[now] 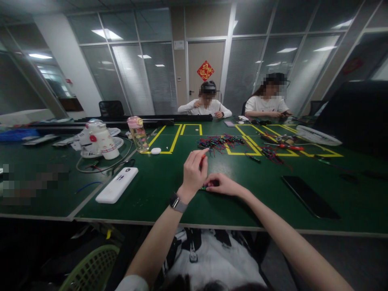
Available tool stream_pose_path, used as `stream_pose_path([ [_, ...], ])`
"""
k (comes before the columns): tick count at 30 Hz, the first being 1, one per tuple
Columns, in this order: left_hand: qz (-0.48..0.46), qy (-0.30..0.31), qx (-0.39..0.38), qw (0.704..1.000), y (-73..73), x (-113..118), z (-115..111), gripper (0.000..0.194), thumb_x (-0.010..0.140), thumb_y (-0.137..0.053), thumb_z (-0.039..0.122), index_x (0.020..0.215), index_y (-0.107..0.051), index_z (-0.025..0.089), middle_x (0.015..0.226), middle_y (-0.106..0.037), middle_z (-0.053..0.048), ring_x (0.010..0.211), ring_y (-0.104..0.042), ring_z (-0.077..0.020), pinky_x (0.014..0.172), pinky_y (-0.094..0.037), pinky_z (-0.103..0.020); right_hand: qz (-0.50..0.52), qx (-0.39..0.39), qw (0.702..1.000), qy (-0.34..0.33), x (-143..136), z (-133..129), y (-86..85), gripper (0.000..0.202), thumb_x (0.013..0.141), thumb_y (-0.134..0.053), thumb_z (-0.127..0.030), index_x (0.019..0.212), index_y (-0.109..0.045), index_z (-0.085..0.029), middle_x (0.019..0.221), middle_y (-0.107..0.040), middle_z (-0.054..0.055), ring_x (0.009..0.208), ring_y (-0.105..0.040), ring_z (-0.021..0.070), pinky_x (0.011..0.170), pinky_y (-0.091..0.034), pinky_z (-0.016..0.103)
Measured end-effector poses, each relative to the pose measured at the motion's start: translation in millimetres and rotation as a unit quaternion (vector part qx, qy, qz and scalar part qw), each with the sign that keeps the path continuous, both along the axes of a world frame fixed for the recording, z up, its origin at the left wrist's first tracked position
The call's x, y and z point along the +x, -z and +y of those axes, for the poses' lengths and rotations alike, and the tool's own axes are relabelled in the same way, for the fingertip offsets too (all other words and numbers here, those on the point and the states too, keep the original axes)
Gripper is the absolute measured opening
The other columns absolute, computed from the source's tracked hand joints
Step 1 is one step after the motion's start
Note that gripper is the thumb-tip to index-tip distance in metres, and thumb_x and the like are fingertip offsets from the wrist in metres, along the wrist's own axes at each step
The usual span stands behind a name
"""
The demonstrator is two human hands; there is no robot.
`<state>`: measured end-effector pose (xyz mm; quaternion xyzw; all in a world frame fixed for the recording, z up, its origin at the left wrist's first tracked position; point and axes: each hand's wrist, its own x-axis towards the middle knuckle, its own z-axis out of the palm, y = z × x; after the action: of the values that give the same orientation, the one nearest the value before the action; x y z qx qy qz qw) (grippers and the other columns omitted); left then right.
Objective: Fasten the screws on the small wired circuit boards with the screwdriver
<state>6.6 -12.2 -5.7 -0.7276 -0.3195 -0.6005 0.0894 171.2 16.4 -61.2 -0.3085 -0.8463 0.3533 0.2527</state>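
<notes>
My left hand (194, 171), with a watch on its wrist, is raised just above the green table (169, 190) and grips a red-handled tool (202, 160) that points down. My right hand (222, 184) lies flat on the table beside it, fingers closed over a small dark part with green and red bits (206, 186). The tool's tip meets that part between the two hands. A pile of red and black wired pieces (221, 142) lies further back in the middle of the table.
A white power bank (117, 184) lies to the left, a black phone (309, 197) to the right. A white appliance (97, 139), a pink-capped bottle (138, 133) and a white fan (318, 135) stand further back. Two people sit at the far side.
</notes>
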Motion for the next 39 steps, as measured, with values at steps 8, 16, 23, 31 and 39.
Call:
stream_pose_path([
  [8, 0.048, -0.075, 0.025, 0.996, -1.7, 2, -2, 0.015, 0.092, -0.055, 0.029, 0.099, -0.060, 0.016, 0.084, -0.064, -0.006, 0.078, -0.059, -0.0180, 0.072, -0.047, -0.029, -0.005, 0.012, 1.000, -0.005, -1, -2, -2.9, 0.020, 0.079, -0.067, -0.027, 0.093, -0.073, -0.013, 0.080, -0.066, 0.004, 0.067, -0.054, 0.0136, 0.062, -0.043, 0.024],
  [16, 0.304, -0.149, -0.049, 0.940, -39.7, -4, -18, 0.023, 0.094, -0.049, 0.018, 0.115, -0.054, 0.012, 0.110, -0.065, -0.011, 0.097, -0.059, -0.0231, 0.079, -0.044, -0.033, -0.001, 0.010, 1.000, -0.004, -2, -1, -2.5, 0.020, 0.078, -0.068, -0.027, 0.091, -0.072, -0.012, 0.079, -0.065, 0.004, 0.066, -0.052, 0.0132, 0.062, -0.043, 0.024],
  [23, 0.381, -0.297, -0.099, 0.870, -52.0, 9, -39, 0.026, 0.096, -0.041, 0.017, 0.117, -0.055, 0.012, 0.107, -0.064, -0.013, 0.090, -0.060, -0.0249, 0.072, -0.045, -0.035, -0.004, 0.010, 1.000, -0.004, -3, -4, -4.9, 0.015, 0.078, -0.067, -0.024, 0.087, -0.071, -0.012, 0.071, -0.059, 0.001, 0.063, -0.049, 0.0124, 0.060, -0.041, 0.024],
  [31, 0.347, -0.369, -0.149, 0.849, -44.9, 15, -43, 0.038, 0.094, -0.039, 0.011, 0.131, -0.049, 0.010, 0.121, -0.059, -0.017, 0.093, -0.061, -0.0267, 0.074, -0.047, -0.037, -0.008, 0.014, 1.000, -0.008, -3, -3, -4.2, 0.014, 0.078, -0.067, -0.023, 0.085, -0.071, -0.012, 0.071, -0.057, 0.000, 0.063, -0.047, 0.0119, 0.061, -0.040, 0.024],
  [39, 0.234, -0.227, -0.168, 0.930, -41.2, -3, -27, 0.031, 0.098, -0.035, 0.017, 0.120, -0.057, 0.011, 0.114, -0.066, -0.013, 0.096, -0.064, -0.0245, 0.081, -0.049, -0.036, -0.012, 0.021, 1.000, -0.004, -2, -1, -3.8, 0.020, 0.078, -0.067, -0.026, 0.092, -0.073, -0.013, 0.079, -0.064, 0.004, 0.068, -0.053, 0.0140, 0.064, -0.043, 0.025],
])
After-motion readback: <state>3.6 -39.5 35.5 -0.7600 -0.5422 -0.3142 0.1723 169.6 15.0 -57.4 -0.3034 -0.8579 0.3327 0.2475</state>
